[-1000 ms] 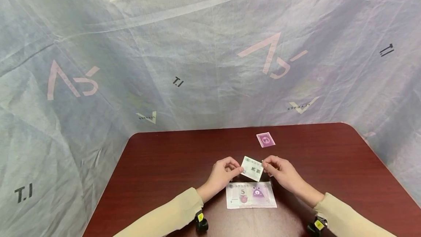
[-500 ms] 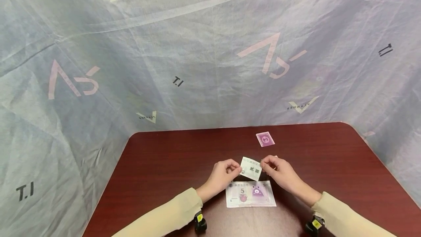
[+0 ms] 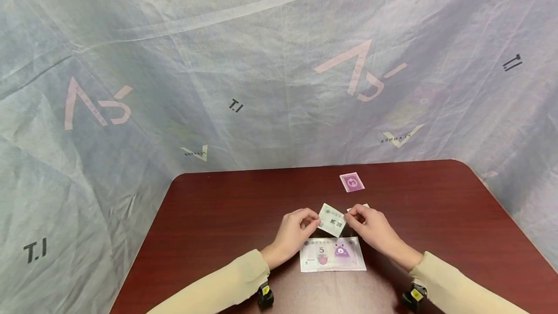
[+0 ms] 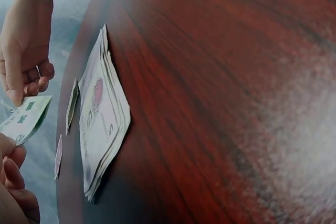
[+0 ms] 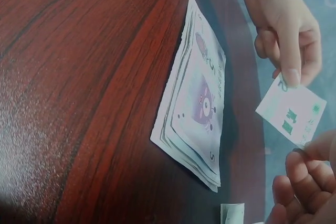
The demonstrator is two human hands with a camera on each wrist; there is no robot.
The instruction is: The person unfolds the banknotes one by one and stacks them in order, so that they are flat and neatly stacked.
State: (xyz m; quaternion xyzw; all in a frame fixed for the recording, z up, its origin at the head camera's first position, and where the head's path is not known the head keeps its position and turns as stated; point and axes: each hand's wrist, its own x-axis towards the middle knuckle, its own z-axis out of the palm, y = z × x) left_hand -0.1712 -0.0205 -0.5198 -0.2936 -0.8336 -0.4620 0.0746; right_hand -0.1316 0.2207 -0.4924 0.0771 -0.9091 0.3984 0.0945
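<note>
- Head cam, nearest me: stack of notes w/ a "5" on top, lying on the table. R wrist cam shows its edges aren't flush. I'd lift wrists clear so nothing slides.
- L hand: thumb + fingers pinching one corner of the green note.
- R hand: thumb + fingers pinching approx. the opposite corner.
- Green note: btwn the hands, just beyond the stack, tilted; seems off the table and folded. My read: step is handling this small note. I'd use a light, even pinch; a hard pull could tear thin paper or pop the fold.
- Just past R hand: small pale green piece, mostly hidden in head view. Watch R knuckles, could nudge it.
- Farther: purple square, well apart from both hands; I'd leave it.
- Far back: gray drape, N/A for this.
</note>
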